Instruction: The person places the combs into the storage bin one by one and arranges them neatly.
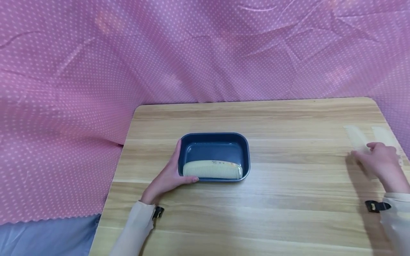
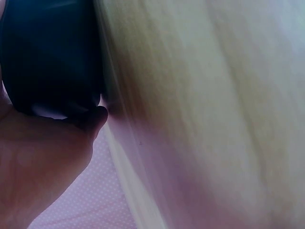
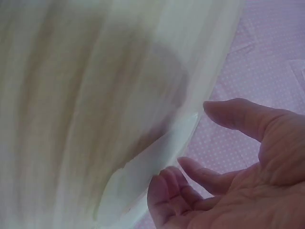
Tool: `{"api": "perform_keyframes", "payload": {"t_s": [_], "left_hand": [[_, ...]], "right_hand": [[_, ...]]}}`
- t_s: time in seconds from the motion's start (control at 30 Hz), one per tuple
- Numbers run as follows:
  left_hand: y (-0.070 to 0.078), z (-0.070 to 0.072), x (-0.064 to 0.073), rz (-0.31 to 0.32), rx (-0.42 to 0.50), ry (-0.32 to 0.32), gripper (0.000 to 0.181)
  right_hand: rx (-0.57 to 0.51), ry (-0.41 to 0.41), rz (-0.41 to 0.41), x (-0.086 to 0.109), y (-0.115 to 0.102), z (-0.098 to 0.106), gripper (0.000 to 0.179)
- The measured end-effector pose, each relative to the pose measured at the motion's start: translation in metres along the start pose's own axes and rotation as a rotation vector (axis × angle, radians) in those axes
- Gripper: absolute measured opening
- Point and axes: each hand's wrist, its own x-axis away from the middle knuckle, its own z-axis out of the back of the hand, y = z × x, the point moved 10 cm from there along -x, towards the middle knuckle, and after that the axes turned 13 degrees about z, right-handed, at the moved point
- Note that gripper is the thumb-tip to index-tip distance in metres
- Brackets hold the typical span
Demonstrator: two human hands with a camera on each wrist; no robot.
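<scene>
In the head view a dark blue rectangular tray [image 1: 213, 151] stands on the table, and a cream comb [image 1: 213, 169] lies along its near side, teeth toward the near wall. My left hand [image 1: 166, 177] holds the tray's left end, thumb along the near rim and fingers at the left side. At the far right, my right hand [image 1: 381, 160] is over a pale comb [image 1: 355, 137], with a second pale comb [image 1: 382, 135] beside it. In the right wrist view thumb and fingers stand apart near a pale comb [image 3: 143, 171]; whether they touch it I cannot tell.
The wooden table [image 1: 298, 199] has a rounded far right corner, and its right edge runs close by the two combs. A pink dotted cloth [image 1: 205, 53] hangs behind the table and along its left side. Both wrists carry black straps.
</scene>
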Motion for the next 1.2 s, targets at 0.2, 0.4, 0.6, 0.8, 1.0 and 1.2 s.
{"api": "perform_keyframes", "payload": {"t_s": [0.2, 0.4, 0.6, 0.8, 1.0, 1.2], "left_hand": [[0.0, -0.001, -0.002, 0.018, 0.003, -0.01, 0.146], [0.023, 0.0, 0.01, 0.022, 0.025, -0.035, 0.143], [0.037, 0.002, 0.018, 0.017, 0.045, -0.041, 0.142], [0.034, 0.004, 0.018, 0.031, 0.053, -0.033, 0.141], [0.029, 0.001, 0.015, 0.016, 0.039, -0.032, 0.142], [0.0, 0.0, -0.002, -0.016, -0.002, -0.001, 0.145]], "right_hand": [[0.037, 0.018, -0.011, 0.0, 0.003, -0.001, 0.081], [0.031, 0.06, -0.085, 0.002, 0.013, 0.0, 0.076], [0.036, 0.099, -0.044, 0.003, 0.008, 0.003, 0.078], [-0.023, 0.102, -0.05, 0.005, 0.007, 0.004, 0.094], [-0.044, 0.119, -0.041, 0.007, 0.012, 0.004, 0.087], [-0.112, 0.129, -0.046, 0.009, 0.01, -0.002, 0.091]]}}
